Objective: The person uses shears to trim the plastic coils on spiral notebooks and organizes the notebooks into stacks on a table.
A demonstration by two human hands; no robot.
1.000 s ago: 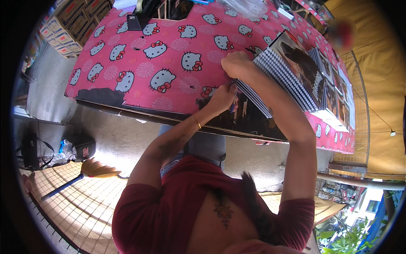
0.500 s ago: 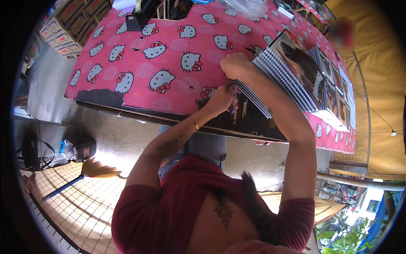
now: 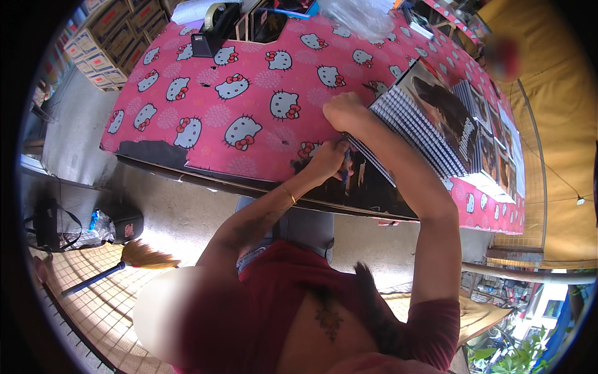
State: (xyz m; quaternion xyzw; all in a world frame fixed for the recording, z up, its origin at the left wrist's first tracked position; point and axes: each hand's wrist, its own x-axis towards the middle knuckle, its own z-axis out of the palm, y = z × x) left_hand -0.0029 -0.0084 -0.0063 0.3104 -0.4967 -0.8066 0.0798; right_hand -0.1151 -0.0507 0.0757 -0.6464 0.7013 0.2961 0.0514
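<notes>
My left hand (image 3: 330, 162) is closed around a small blue-handled tool (image 3: 346, 174) at the table's near edge; the tool's working end is hidden. Just beyond it, my right hand (image 3: 346, 112) is curled shut by the far end of a spiral binding (image 3: 372, 161); what its fingers pinch, if anything, does not show. My right forearm lies across this binding and hides much of its book. To the right rises a stack of spiral-bound books (image 3: 418, 128) with a dark picture cover, bindings facing me.
More bound books (image 3: 489, 137) lie right of the stack. On the pink cat-patterned tablecloth (image 3: 205, 109) stand a tape dispenser (image 3: 212, 34) and a clear plastic bag (image 3: 358, 19). Cartons (image 3: 112, 43) are piled far left. A broom (image 3: 134, 258) and black bin (image 3: 126, 221) are at lower left.
The view has shifted, so the table sits slightly lower. Both hands keep nearly the same place by the binding. A pale, blurred round shape has appeared at lower left, over my left upper arm.
</notes>
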